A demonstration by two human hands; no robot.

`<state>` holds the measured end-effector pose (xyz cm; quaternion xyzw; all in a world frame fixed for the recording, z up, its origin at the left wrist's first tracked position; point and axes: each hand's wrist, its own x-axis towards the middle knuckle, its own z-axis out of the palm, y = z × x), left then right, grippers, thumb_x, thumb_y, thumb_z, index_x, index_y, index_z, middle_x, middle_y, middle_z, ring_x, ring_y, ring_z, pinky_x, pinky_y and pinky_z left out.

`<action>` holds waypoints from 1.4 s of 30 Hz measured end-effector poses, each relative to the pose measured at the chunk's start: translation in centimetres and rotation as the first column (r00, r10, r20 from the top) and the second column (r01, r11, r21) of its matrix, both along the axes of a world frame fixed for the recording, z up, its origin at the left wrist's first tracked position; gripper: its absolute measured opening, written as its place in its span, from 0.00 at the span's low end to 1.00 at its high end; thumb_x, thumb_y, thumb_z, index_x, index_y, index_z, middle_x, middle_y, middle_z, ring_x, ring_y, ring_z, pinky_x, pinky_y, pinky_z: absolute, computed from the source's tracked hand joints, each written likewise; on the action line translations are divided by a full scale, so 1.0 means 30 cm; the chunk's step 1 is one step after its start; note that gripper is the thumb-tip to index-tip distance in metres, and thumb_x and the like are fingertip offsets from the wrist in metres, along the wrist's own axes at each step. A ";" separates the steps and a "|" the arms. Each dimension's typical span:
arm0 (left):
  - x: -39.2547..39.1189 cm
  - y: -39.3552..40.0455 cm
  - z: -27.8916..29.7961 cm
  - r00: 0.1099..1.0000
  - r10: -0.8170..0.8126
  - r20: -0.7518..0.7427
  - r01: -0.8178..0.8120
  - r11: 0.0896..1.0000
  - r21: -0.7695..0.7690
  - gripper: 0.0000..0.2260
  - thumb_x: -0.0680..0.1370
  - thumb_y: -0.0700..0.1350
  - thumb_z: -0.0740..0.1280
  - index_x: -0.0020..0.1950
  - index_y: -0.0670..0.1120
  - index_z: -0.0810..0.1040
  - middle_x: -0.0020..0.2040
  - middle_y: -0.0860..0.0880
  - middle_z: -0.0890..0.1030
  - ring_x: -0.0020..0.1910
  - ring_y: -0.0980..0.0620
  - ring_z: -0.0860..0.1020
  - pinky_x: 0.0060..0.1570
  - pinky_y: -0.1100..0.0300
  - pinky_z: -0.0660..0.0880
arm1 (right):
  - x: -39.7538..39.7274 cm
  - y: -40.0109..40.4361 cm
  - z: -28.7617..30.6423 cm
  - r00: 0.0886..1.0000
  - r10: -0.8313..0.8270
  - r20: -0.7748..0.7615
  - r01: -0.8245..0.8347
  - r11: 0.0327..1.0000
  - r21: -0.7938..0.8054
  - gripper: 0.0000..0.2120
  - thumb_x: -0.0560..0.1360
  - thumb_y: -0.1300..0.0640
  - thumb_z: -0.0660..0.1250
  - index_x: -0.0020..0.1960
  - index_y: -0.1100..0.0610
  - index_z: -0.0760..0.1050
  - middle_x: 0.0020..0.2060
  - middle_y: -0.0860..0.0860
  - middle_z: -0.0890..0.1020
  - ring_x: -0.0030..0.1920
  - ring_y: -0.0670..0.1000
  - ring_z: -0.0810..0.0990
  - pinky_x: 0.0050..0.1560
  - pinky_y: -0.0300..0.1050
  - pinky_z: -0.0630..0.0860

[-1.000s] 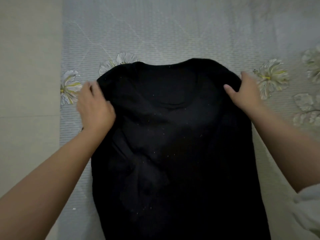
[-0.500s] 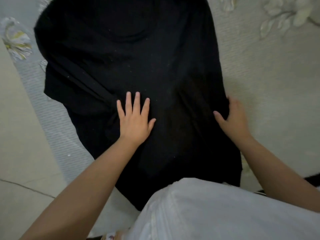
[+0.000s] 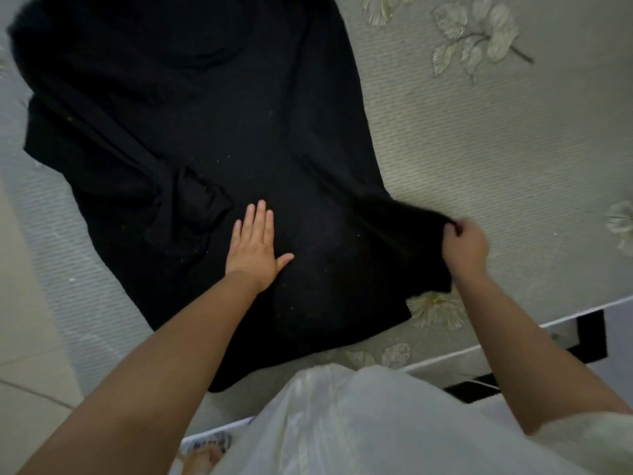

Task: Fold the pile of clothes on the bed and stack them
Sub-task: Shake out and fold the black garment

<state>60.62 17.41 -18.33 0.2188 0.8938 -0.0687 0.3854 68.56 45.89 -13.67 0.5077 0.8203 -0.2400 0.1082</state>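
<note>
A black shirt (image 3: 212, 125) lies spread on the pale grey bed cover (image 3: 479, 159), its collar end far from me and its hem near me. One sleeve is folded over onto the body on the left side. My left hand (image 3: 255, 246) presses flat on the lower middle of the shirt, fingers straight. My right hand (image 3: 464, 243) pinches the shirt's right side edge and pulls it outward, so the cloth is stretched into a point there.
The bed cover carries embroidered pale flowers (image 3: 479, 39) at the upper right and near the hem. The bed's near edge (image 3: 513, 341) runs along the lower right, with a dark frame below it. Floor tiles (image 3: 27, 371) lie at the left. My white garment (image 3: 359, 423) fills the bottom.
Both hands came down from the shoulders to the lower half of the shirt. My right hand has taken hold of the side edge and pulled it outward to the right.
</note>
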 end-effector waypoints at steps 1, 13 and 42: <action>-0.003 0.004 0.009 1.000 -0.007 -0.005 0.007 1.000 -0.002 0.38 0.78 0.63 0.49 0.73 0.40 0.34 0.74 0.43 0.34 0.74 0.46 0.35 0.72 0.52 0.38 | -0.029 0.056 0.017 0.994 -0.101 -0.051 0.103 0.993 0.048 0.13 0.78 0.62 0.58 0.55 0.71 0.73 0.53 0.68 0.77 0.55 0.63 0.75 0.49 0.45 0.62; -0.199 -0.168 0.199 0.947 0.170 -0.272 -0.229 0.952 -0.202 0.25 0.77 0.49 0.62 0.72 0.52 0.56 0.69 0.41 0.58 0.67 0.40 0.62 0.61 0.46 0.66 | -0.172 0.039 0.217 0.852 -0.320 -0.415 0.144 0.905 -0.401 0.11 0.76 0.66 0.62 0.37 0.55 0.71 0.32 0.50 0.76 0.32 0.46 0.75 0.26 0.33 0.74; -0.049 -1.018 0.120 0.169 0.950 0.261 -0.914 0.051 0.403 0.38 0.75 0.49 0.67 0.75 0.39 0.47 0.74 0.37 0.56 0.72 0.43 0.58 0.68 0.53 0.58 | -0.712 -1.061 0.136 0.470 0.881 -0.048 -0.864 0.449 -0.226 0.21 0.78 0.55 0.61 0.69 0.59 0.67 0.63 0.55 0.74 0.63 0.53 0.73 0.58 0.40 0.68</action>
